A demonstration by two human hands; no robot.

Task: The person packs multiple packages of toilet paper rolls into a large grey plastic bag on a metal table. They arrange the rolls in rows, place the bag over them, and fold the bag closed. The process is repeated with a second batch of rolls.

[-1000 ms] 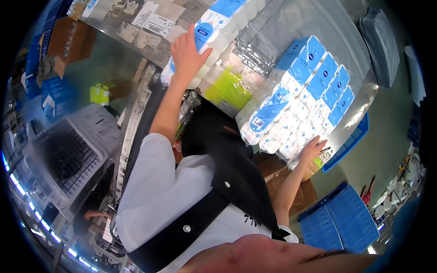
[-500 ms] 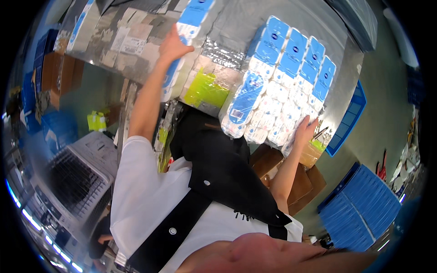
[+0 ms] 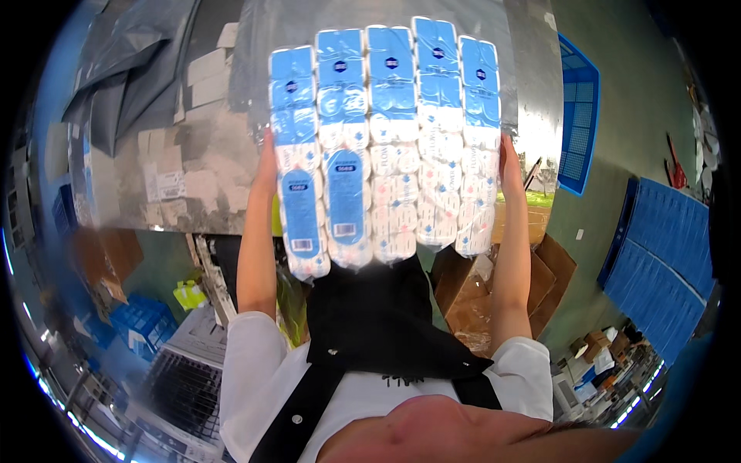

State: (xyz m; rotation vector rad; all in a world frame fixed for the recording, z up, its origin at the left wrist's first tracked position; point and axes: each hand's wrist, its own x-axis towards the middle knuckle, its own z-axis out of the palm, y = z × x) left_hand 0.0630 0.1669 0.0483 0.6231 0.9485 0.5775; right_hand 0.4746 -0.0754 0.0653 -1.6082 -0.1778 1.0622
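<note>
While the left hand and right hand hold five plastic-wrapped packs between them by the row's outer sides, these reach over the near edge of the counter. They look light, soft and slippery, so broad, even side pressure should suit.

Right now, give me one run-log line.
left hand: against row's left side | right hand: against row's right side | five blue-and-white packs: side by side between hands
</note>
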